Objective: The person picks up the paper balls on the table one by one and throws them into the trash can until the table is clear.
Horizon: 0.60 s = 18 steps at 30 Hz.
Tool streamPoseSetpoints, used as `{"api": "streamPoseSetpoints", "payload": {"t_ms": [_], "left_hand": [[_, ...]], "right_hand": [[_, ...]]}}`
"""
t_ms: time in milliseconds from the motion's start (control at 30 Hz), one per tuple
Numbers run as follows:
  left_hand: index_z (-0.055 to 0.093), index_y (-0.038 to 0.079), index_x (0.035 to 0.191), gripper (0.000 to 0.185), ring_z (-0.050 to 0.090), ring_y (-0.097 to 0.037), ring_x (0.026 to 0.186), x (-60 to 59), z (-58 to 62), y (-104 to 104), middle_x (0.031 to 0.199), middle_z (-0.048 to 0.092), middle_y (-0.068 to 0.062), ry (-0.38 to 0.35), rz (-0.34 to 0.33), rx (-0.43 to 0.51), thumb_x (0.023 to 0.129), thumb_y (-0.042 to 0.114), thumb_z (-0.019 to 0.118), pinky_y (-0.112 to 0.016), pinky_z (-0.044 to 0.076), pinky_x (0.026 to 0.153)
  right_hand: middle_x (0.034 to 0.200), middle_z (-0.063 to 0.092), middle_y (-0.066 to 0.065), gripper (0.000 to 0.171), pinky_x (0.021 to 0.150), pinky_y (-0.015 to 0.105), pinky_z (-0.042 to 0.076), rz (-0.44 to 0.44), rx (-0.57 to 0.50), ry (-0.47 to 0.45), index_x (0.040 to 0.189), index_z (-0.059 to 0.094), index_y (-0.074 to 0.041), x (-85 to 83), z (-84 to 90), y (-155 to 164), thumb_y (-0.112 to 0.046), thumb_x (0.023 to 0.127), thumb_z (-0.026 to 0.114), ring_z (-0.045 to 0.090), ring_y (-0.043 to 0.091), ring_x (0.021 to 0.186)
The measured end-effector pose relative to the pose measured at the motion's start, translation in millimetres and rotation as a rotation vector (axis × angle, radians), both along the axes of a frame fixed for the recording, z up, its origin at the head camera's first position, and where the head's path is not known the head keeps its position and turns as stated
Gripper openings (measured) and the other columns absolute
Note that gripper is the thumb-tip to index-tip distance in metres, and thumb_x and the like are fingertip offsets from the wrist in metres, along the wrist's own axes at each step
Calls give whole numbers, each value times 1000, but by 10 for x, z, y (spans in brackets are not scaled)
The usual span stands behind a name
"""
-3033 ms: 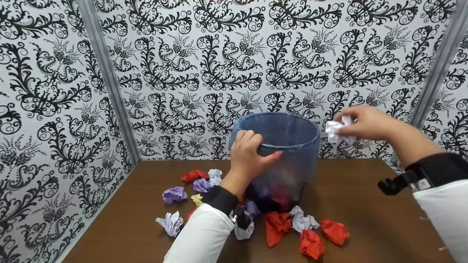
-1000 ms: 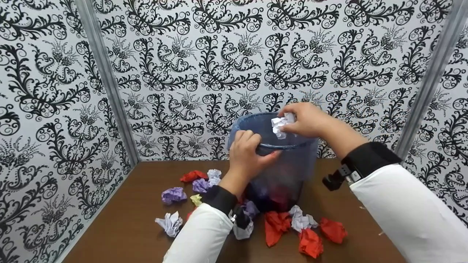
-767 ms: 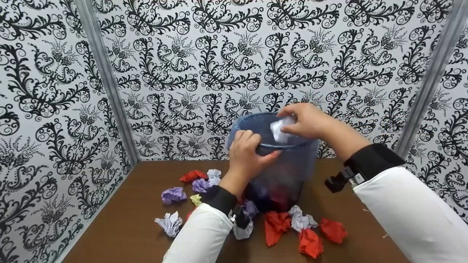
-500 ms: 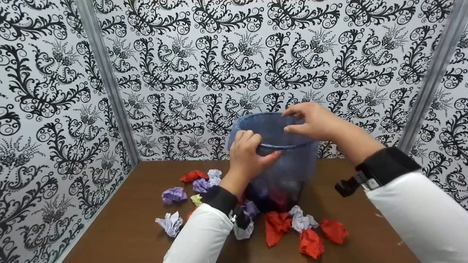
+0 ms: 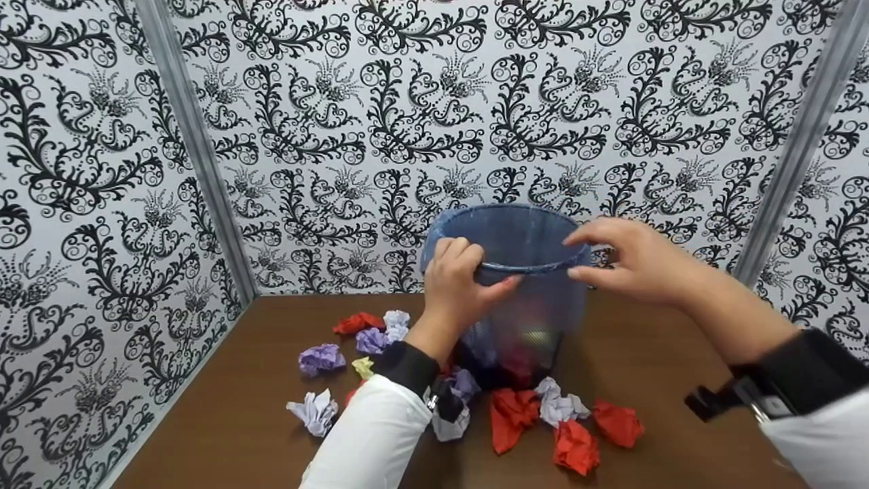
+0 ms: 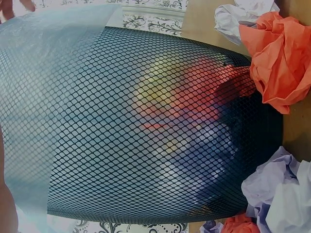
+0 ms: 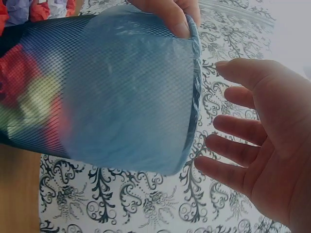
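Landmark = bin (image 5: 523, 299), a dark mesh bin with a blue liner, upright on the brown desk (image 5: 679, 367), mid-desk toward the back wall. Nearest the camera, in front of the bin: red paper balls (image 5: 577, 445), a white one (image 5: 560, 406) touching the bin's base, another white one (image 5: 313, 409) well off to the front left. Left of the bin: purple ball (image 5: 320, 356), small yellow ball (image 5: 364, 367), then a red/white/purple cluster (image 5: 380, 326) a bit further back. Left hand (image 5: 461, 292) grips the bin's near rim, fingers curled over the edge and inside, thumb outside on the liner; the right wrist view confirms fingers hooked over the rim (image 7: 167, 14). Right hand (image 5: 635, 261) sits at the bin's right rim, just beside it at rim height, fingers spread and mostly straight, holding nothing; contact with the rim can't be told from the head view, but the right wrist view shows the palm (image 7: 272, 145) apart from the liner edge. Inside the bin, seen through the mesh: red, yellow and pale crumpled paper (image 6: 175, 116) low down near the base. Behind the bin: black-and-white patterned wall (image 5: 434, 102).
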<state>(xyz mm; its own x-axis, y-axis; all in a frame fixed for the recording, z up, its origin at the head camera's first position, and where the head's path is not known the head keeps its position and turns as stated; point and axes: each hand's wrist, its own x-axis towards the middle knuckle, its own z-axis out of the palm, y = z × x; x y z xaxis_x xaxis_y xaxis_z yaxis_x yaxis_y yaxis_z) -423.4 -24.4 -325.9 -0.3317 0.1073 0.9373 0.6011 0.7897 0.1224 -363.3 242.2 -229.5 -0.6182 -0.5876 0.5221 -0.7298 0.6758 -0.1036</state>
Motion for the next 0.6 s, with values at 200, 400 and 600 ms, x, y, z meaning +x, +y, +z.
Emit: {"api": "streamPoseSetpoints", "payload": {"t_ms": [200, 400, 600], "left_hand": [[46, 16, 70, 60, 46, -17, 88, 2, 2, -13, 78, 44, 3, -2, -2, -5, 70, 73, 66, -32, 43, 65], [46, 17, 70, 59, 46, -16, 89, 6, -2, -19, 78, 45, 4, -22, -11, -13, 72, 72, 66, -31, 43, 67], [45, 17, 70, 59, 45, -16, 88, 5, 2, -12, 78, 44, 5, -17, -8, -7, 72, 73, 65, -31, 42, 66]], "right_hand": [[119, 65, -5, 41, 83, 39, 54, 20, -38, 9, 119, 64, -19, 60, -359, 197, -38, 84, 74, 62, 13, 101], [119, 64, -4, 48, 96, 49, 47, -23, -70, -138, 119, 63, -16, 85, -847, 299, -42, 81, 75, 60, 19, 112], [120, 63, 1, 57, 89, 43, 51, -91, -39, -321, 123, 61, -15, 124, -1270, 391, -51, 80, 73, 60, 19, 105]]}}
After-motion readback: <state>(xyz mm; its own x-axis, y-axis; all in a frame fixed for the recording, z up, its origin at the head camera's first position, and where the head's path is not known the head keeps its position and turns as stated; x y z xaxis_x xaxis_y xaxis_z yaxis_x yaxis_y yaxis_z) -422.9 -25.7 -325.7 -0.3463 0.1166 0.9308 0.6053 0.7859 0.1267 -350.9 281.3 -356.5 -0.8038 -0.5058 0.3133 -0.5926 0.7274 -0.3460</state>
